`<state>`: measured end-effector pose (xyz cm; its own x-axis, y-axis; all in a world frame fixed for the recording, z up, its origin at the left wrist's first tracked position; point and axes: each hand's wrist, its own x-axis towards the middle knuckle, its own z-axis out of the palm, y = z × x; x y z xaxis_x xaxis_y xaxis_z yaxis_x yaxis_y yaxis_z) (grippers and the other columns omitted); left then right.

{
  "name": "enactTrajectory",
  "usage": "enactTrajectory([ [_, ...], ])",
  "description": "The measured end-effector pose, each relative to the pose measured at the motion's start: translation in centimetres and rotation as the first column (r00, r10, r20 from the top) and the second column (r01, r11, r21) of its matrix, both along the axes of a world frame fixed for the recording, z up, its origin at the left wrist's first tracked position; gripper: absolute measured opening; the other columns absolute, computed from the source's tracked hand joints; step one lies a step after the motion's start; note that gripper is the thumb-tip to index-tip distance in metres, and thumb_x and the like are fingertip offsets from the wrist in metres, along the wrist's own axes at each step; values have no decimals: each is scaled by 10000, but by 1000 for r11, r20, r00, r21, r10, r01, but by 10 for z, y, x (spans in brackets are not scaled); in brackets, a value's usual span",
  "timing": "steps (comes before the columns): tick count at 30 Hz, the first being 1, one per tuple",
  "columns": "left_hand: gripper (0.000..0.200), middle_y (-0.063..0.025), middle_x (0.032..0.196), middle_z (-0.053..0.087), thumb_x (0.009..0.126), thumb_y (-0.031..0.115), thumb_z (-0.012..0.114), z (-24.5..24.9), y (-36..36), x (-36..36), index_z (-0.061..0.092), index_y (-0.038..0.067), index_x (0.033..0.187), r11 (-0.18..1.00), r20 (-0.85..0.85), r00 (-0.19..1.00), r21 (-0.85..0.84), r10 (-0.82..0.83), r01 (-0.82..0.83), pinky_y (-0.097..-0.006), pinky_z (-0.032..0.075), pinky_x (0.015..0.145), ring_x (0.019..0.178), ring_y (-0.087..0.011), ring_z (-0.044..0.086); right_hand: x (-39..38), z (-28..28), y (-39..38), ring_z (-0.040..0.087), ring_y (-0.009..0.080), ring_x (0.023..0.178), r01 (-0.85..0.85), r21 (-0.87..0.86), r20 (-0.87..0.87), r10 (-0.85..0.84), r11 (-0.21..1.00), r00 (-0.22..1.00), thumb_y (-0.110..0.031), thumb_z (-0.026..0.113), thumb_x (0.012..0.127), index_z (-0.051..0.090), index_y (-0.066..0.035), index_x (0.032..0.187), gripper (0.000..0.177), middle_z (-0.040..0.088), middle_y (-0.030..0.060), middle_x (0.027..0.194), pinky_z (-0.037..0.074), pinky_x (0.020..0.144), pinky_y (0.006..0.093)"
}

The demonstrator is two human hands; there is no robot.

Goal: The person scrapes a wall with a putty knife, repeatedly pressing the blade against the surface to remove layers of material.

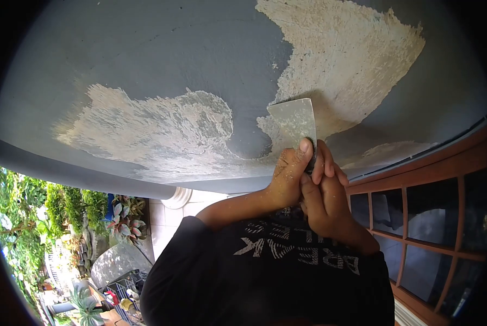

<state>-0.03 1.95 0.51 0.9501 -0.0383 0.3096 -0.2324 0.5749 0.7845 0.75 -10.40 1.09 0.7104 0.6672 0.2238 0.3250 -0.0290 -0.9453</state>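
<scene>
Scraper handle (310, 167) mostly hidden within the fingers (305, 145), larger bare patch (344, 60) cut off by the top edge

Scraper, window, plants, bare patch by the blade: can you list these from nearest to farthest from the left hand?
From the left hand:
1. Scraper: in its grip.
2. Bare patch: just beyond the blade.
3. Window: off to the right.
4. Plants: far left, out in the garden.
</scene>
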Motion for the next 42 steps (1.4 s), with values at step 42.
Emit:
enactTrajectory([
  [42, 593, -117, 780, 526, 1010, 450, 239, 6, -10, -2, 415, 33, 627, 1000, -28, 999, 8, 21, -21, -330, 518, 715, 795, -277, 650, -3, 11, -8, 553, 179, 756, 8, 26, -258, -1, 1000, 966, -65, 485, 936, 458, 26, 932, 95, 531, 128, 822, 441, 661, 312],
])
